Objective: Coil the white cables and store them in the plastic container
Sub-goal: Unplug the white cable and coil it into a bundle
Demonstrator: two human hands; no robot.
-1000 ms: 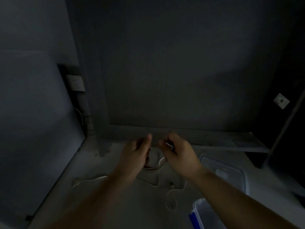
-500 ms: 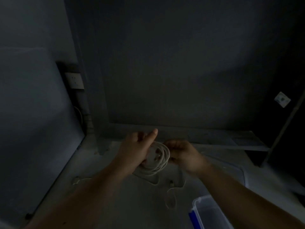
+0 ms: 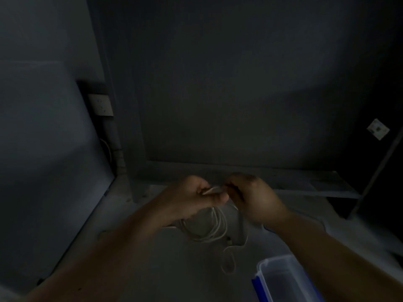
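A dim grey room, seen from above a person's two bare arms. At the upper left of the frame, a pale rectangular wall socket (image 3: pixel 101 105) sits on the dark wall, well apart from the work.

Just left of centre, the left hand (image 3: pixel 192 199) is curled round the top of a thin white cable (image 3: pixel 209 227), gripping several gathered loops. The loops hang below the fist as a loose oval coil above a grey surface (image 3: pixel 196 280). Just beside it on the right, the right hand (image 3: pixel 253 199) has its fingers bent inward and seems to pinch one strand at the top of the coil, though blur hides the fingertips.

Under the coil, the loose cable tail (image 3: pixel 222 263) lies on the surface in a small loop. At the lower right, near that tail, a clear rectangular plastic container (image 3: pixel 274 259) with a blue latch (image 3: pixel 256 288) stands open; no cable shows inside it. At the far right, a small white sticker (image 3: pixel 378 129) marks a dark panel.

The likely risk is that the loops are held only at the top. If the left hand's grip slackens while the right hand winds in the tail, the coil could spring apart. The trailing tail could also snag on the container's rim or knot on itself, and the poor light makes a tangle easy to miss.
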